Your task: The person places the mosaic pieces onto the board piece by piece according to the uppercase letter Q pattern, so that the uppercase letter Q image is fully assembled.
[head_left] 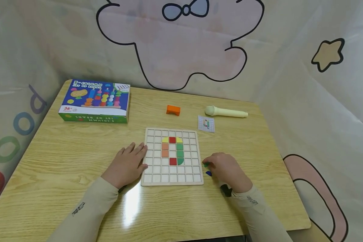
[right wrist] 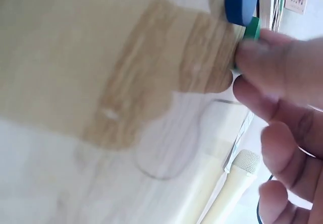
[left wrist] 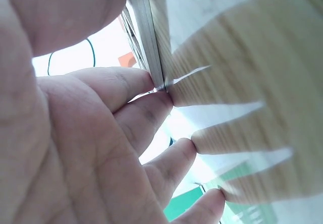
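A square white grid board lies on the table, with yellow, red, orange and green tiles set in its cells as a ring. My left hand rests at the board's left edge, fingers spread and fairly straight, with fingertips on the edge and table. To the right of the board, my right hand pinches a small green block between thumb and finger, close over the tabletop. A small blue block with a curved side lies beside it on the table.
Behind the board sit an orange block, a small pattern card and a pale yellow toy microphone. A blue and green bead-set box stands at the back left. A printed cloth hangs behind the table.
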`<action>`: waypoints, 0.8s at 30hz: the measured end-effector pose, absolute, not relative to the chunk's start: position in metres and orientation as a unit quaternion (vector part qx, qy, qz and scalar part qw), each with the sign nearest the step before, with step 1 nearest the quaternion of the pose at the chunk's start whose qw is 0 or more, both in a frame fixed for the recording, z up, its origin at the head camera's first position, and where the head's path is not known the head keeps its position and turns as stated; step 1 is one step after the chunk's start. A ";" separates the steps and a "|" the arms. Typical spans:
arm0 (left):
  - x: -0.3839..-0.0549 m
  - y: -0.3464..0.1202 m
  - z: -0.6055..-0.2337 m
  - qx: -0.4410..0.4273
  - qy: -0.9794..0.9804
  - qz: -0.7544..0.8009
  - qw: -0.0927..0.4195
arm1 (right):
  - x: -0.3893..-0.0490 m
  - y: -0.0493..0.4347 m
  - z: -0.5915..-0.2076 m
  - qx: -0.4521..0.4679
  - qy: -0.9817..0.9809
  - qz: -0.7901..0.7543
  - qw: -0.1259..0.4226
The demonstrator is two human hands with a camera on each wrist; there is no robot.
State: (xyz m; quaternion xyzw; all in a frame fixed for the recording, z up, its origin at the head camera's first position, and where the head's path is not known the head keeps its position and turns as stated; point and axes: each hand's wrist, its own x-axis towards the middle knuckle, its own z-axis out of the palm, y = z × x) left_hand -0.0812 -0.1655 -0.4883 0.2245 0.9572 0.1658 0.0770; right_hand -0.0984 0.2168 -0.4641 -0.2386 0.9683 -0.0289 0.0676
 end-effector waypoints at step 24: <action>-0.081 -0.165 -0.485 0.224 0.956 0.172 0.077 | -0.108 0.157 -0.442 -0.296 0.953 -0.045 0.042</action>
